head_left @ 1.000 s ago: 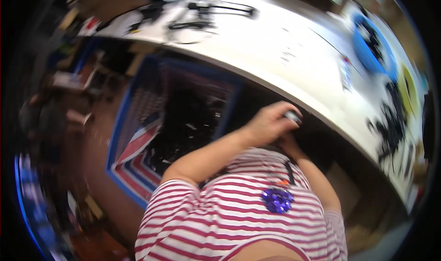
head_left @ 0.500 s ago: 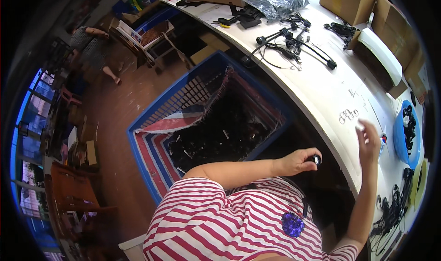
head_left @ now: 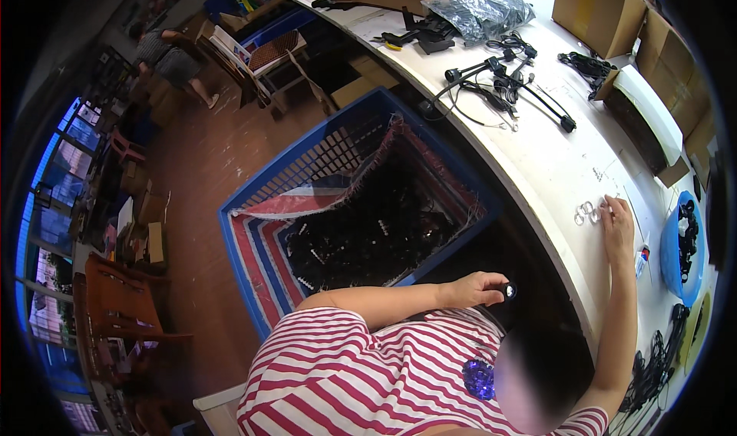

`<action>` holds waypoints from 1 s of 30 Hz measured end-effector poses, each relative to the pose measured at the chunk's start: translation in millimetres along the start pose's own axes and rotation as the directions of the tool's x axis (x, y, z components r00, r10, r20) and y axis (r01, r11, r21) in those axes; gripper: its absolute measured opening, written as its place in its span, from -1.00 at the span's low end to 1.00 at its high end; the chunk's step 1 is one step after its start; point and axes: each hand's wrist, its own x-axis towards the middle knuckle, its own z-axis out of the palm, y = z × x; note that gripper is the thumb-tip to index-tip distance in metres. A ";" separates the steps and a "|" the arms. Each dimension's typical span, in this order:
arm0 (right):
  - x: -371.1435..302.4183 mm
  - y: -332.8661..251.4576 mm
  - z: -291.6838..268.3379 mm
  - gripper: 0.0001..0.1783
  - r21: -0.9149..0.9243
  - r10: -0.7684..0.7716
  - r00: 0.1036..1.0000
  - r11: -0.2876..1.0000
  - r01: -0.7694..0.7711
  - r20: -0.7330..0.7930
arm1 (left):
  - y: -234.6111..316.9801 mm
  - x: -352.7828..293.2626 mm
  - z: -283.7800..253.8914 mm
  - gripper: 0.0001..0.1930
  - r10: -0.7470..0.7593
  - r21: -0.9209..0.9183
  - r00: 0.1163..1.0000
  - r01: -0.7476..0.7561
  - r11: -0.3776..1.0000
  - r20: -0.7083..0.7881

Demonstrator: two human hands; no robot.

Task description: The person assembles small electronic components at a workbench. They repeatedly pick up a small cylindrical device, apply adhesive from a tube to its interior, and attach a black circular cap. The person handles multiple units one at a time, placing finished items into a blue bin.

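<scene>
My left hand (head_left: 474, 289) is closed round a small black cylindrical part (head_left: 508, 290) with a shiny pale end, held off the table's near edge in front of my body. My right hand (head_left: 617, 230) rests its fingertips on the white tabletop beside several small clear rings (head_left: 588, 212). Its fingers are bunched together, and whether a ring is between them is too small to tell. Just to the right of that hand lies a small tube (head_left: 642, 259) with a blue and white body.
A blue basket (head_left: 307, 171), lined with striped cloth, holds many small black parts on my left. Black cabled parts (head_left: 507, 83) lie farther up the table. A blue bowl (head_left: 669, 244) and cardboard boxes (head_left: 599, 14) line the right side. Another person (head_left: 169, 56) stands far left.
My right hand has come down from above the table to beside the clear rings. The left hand has drawn slightly left and down with the black part. The other person has shifted.
</scene>
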 end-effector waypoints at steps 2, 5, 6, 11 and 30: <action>-1.7 -1.8 -3.5 -0.82 0.010 0.029 1.000 1.000 -0.029 0.003 | -4.2 1.4 5.3 -0.76 0.117 0.095 0.992 -0.113 0.989 -0.039; -7.5 -3.4 -14.3 -0.83 -0.037 0.036 0.999 0.999 -0.035 0.014 | 3.7 12.0 6.6 -0.72 0.250 0.019 0.965 -0.249 0.968 -0.081; -12.7 -2.4 -18.1 -0.82 -0.075 0.030 0.999 0.997 -0.028 0.022 | 9.1 16.2 5.5 -0.68 0.248 -0.017 0.966 -0.250 0.968 -0.074; -58.4 -22.6 -37.8 -0.81 -0.063 0.051 0.998 0.997 -0.049 0.044 | 46.6 37.7 13.6 -0.52 0.365 -0.169 0.931 -0.364 0.916 -0.023; -118.3 -84.2 -74.6 -0.73 0.349 -0.111 0.993 0.932 0.094 0.029 | 57.4 92.4 53.0 -0.80 0.234 -0.020 0.972 -0.233 0.972 0.036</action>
